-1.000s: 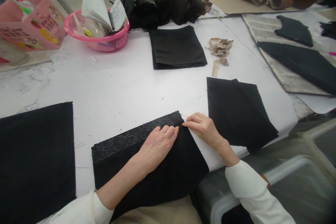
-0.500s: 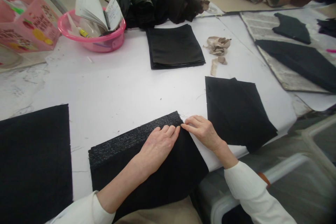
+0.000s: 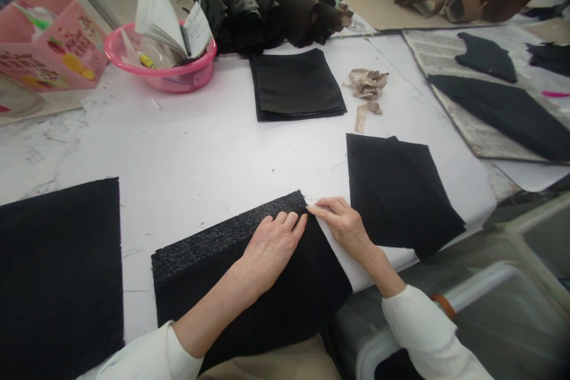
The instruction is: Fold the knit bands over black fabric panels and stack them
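Note:
A black fabric piece [image 3: 307, 285] lies in front of me, its lower part hanging over the table's front edge. Along its far side runs a speckled dark grey strip [image 3: 227, 234]. Across the fabric rests my left hand [image 3: 276, 244], its bent fingers pressed onto the lower edge of the strip near the right corner; its thumb is mostly hidden. My right hand [image 3: 345, 225] pinches the fabric's right edge between thumb and index finger, close to the left fingertips. Loose threads stick out by that corner.
Black fabric lies at left [image 3: 57, 267] and right [image 3: 396, 190]. Behind are a black stack [image 3: 298, 86], beige strips [image 3: 367, 83], a pink basin [image 3: 178, 80] holding a notebook, and a pink box [image 3: 84, 50]. Dark cut pieces [image 3: 499, 113] lie on a board; a metal frame [image 3: 481, 285] stands right.
The view has shifted slightly, so the background sits a little lower. Both hands remain at the same corner of the fabric, with barely any movement.

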Motion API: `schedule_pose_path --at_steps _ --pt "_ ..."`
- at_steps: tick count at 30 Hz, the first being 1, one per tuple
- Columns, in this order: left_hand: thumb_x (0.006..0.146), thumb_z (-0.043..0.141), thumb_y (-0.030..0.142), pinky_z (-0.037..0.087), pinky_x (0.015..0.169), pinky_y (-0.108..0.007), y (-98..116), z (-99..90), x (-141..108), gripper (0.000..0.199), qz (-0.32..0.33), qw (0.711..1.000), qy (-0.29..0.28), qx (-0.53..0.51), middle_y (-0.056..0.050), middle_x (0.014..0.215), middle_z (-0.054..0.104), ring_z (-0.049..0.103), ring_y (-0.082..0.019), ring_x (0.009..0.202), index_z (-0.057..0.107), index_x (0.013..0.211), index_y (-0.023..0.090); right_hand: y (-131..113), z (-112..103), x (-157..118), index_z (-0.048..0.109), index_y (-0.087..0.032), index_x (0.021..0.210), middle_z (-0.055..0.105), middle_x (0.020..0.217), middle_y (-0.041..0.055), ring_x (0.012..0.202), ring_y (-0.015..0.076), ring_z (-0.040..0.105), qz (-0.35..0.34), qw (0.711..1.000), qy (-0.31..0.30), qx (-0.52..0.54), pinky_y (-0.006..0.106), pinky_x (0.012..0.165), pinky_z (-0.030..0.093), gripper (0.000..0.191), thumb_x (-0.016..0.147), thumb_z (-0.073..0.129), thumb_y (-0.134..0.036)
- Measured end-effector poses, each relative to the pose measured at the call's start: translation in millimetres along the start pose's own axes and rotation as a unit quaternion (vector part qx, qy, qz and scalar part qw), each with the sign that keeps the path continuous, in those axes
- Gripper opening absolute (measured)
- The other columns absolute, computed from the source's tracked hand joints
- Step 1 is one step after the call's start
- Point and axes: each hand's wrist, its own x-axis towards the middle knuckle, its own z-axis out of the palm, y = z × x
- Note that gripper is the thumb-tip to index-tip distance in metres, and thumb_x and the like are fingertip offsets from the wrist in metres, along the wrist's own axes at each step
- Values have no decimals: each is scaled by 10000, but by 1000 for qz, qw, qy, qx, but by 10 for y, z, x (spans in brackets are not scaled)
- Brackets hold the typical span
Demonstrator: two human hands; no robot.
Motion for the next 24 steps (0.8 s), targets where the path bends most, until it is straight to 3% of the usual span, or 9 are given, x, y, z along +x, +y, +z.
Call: schedule_pose_path --at_steps 17,21,24 --pt "884 525 99 421 743 -359 3 79 -66 484 -7 1000 16 15 -99 1058 556 524 -235 936 444 1360 128 -158 75 -98 572 -270 1320 579 1258 86 1211 209 500 -4 990 -34 -133 377 1017 460 407 958 462 -121" --pt "912 477 87 444 804 -377 -11 124 -234 486 -14 999 23 28 -124 1132 569 538 -242 992 426 1395 101 -173 89 -112 570 -264 1321 579 1279 85 1219 213 502 0 989 -33 -147 380 1024 459 404 951 476 -129" --pt "908 444 53 454 848 -378 -60 166 -516 479 -33 998 26 44 -144 1258 555 537 -250 1065 454 1385 96 -179 84 -108 578 -259 1312 584 1275 86 1221 213 504 2 988 -30 -153 374 1029 456 405 948 471 -118"
